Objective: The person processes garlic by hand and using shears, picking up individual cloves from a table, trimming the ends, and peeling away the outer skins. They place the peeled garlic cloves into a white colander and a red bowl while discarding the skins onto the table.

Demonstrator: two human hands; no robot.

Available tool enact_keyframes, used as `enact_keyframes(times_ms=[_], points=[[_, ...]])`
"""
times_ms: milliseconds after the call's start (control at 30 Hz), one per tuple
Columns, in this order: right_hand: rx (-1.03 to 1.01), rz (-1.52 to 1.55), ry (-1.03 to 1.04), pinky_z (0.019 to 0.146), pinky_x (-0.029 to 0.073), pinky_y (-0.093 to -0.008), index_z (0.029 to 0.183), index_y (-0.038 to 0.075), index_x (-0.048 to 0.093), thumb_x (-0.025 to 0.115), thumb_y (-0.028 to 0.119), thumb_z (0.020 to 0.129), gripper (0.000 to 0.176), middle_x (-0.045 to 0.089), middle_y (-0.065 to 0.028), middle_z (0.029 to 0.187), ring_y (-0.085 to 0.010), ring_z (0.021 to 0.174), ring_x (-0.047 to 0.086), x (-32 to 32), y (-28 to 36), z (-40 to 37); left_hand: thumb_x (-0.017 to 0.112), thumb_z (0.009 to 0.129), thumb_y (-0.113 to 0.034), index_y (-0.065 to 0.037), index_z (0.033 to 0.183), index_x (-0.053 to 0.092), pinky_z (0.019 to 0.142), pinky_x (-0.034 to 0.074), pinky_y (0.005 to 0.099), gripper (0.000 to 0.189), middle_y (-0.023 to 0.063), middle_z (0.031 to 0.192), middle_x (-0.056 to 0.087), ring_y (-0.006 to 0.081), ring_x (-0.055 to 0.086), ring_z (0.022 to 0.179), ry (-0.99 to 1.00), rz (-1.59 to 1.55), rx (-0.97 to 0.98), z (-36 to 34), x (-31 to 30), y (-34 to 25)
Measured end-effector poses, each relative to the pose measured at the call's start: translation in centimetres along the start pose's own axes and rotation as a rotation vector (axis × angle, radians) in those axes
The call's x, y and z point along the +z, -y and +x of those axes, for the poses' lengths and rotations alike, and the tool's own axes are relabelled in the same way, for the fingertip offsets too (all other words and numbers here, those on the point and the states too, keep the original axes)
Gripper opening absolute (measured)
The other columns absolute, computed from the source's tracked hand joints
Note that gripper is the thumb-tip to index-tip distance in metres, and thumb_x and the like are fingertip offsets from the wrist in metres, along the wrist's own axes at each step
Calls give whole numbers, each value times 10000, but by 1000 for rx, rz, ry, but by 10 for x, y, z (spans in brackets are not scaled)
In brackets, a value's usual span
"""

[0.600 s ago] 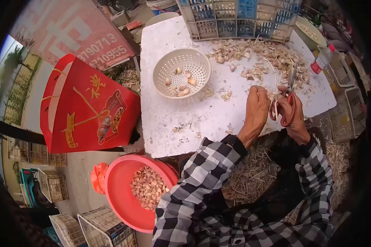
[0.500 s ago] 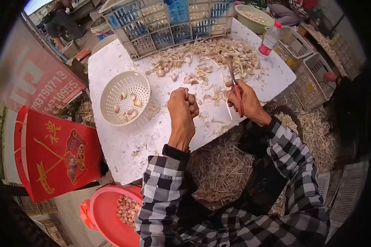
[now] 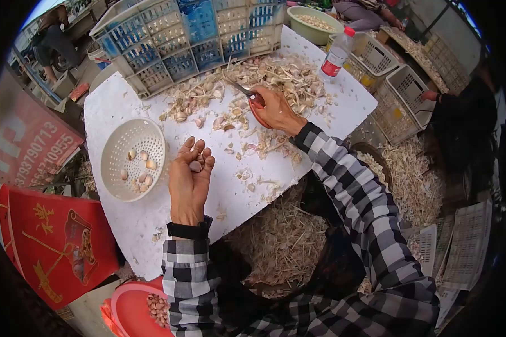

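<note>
And here the right hand [image 3: 275, 110] is clamped on the red-handled scissors [image 3: 249, 94], blades angling far and left over the garlic heap [image 3: 289, 78], while the left hand [image 3: 188, 182], nearer the colander [image 3: 113, 147], cups garlic cloves [image 3: 195, 166] in curled fingers.

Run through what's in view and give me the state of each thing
Left hand: palm up, fingers curled around garlic
Right hand: closed on scissors
Scissors: held; open or shut, can't tell
Colander: upright, a few cloves inside
Plastic bottle: upright, red cap on
Red basin: cloves inside
Green bowl: holding what look like cloves
Garlic pile: loose, spread over the table
Crate: on the table, contents unclear
</note>
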State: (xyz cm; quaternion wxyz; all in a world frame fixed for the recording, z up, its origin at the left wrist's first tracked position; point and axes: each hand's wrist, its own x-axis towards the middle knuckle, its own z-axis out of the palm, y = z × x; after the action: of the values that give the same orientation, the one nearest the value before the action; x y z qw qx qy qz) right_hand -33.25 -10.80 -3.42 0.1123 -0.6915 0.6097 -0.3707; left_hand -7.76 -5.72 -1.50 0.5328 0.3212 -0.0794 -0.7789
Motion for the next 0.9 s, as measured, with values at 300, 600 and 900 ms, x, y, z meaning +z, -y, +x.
enact_keyframes(times_ms=[300, 600, 900], points=[[-28, -178, 101, 625, 477, -358, 1014, -14, 586, 686, 159, 747, 333, 641, -164, 763, -281, 691, 630, 28, -14, 22, 532, 889, -77, -4, 1135, 491, 593, 449, 254, 259, 59, 867, 561, 148, 523, 701, 75, 80, -62, 1, 8, 4], [35, 159, 204, 574, 469, -331, 1038, -25, 570, 673, 193, 811, 331, 635, -132, 728, -211, 639, 617, -40, 81, -53, 562, 920, -287, -50, 1063, 539, 433, 311, 187, 278, 19, 741, 571, 44, 446, 559, 216, 865, 78, -9, 28, 41], [2, 243, 16, 695, 507, -302, 1103, -5, 542, 645, 105, 841, 302, 660, -157, 857, -186, 810, 661, -42, 100, -94, 473, 954, -286, 30, 906, 560, 565, 384, 255, 331, 57, 701, 583, 107, 491, 629, 406, 1164, 307, -14, 29, 60]])
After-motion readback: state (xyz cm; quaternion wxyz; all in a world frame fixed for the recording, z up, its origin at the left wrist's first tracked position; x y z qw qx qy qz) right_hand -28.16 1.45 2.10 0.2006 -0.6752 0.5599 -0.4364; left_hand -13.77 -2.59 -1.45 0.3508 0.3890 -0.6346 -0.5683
